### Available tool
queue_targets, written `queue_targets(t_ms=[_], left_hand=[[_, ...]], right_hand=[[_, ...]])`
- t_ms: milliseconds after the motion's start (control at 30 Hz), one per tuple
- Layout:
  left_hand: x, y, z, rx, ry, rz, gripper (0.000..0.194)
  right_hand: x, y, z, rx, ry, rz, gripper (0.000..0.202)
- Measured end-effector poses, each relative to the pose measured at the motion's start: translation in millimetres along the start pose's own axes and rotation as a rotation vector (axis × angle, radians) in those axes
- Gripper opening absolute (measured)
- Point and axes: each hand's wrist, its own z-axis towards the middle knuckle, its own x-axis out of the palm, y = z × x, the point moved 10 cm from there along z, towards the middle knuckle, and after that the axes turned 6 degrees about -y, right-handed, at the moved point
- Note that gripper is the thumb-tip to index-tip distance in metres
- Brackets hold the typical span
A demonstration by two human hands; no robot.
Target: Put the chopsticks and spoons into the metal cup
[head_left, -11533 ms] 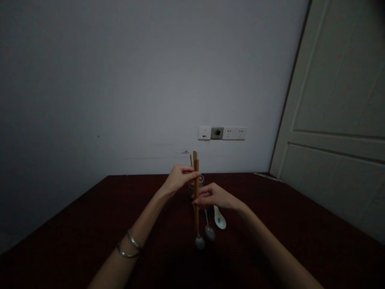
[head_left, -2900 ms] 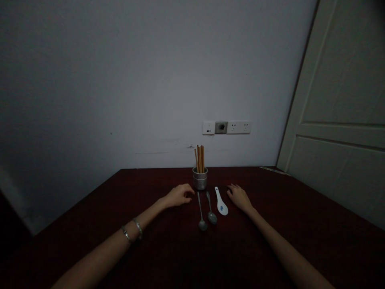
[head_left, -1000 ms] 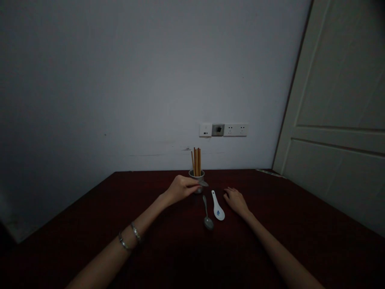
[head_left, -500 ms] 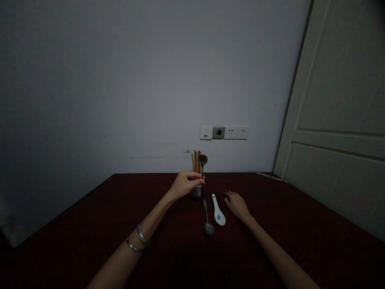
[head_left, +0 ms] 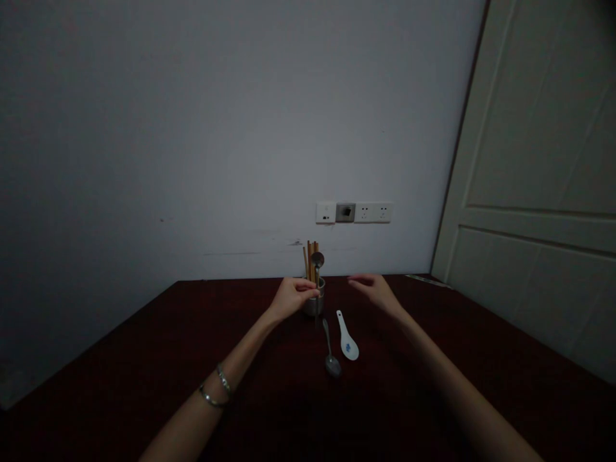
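Head view: metal spoon [head_left: 332, 366] nearest, flat on table; white spoon [head_left: 348, 345] just beside. Left hand [head_left: 290, 299] pinches long-handled spoon [head_left: 317, 259] by its handle, bowl up; contact with cup unclear. Right hand [head_left: 378, 294] raised, fingers extended, holding nothing. Best keep pinch firm, handle upright, clear of chopsticks [head_left: 310, 256] standing in metal cup [head_left: 313, 307]. Dark red table [head_left: 231, 301] runs back to scuffed pale wall [head_left: 202, 141], sockets [head_left: 373, 212]; panelled door [head_left: 539, 154] at right.

Chopsticks [head_left: 309, 258] stand in the cup [head_left: 310, 308]; before it, a spoon [head_left: 332, 366] left of a soup spoon [head_left: 348, 344].
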Motion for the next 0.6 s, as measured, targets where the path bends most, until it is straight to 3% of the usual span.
queue_targets(t_ms=[100,200,333,600], left_hand=[[0.7,-1.3,-0.6,0.008,0.005,-0.017,0.014],[5.0,-3.9,-3.4,-0.004,0.045,-0.061,0.011],[13.4,-4.2,-6.6,-0.021,0.113,-0.072,0.011],[17.4,3.2,-5.4,-0.040,0.130,-0.109,0.009]], right_hand=[[14.6,55.6,-3.7,-0.018,0.151,0.192,0.030],[28.4,88.4,-8.8,-0.052,0.247,0.269,0.028],[38.9,94.8,-8.1,-0.061,0.294,0.310,0.026],[44.9,93.5,-8.1,-0.060,0.302,0.317,0.025]])
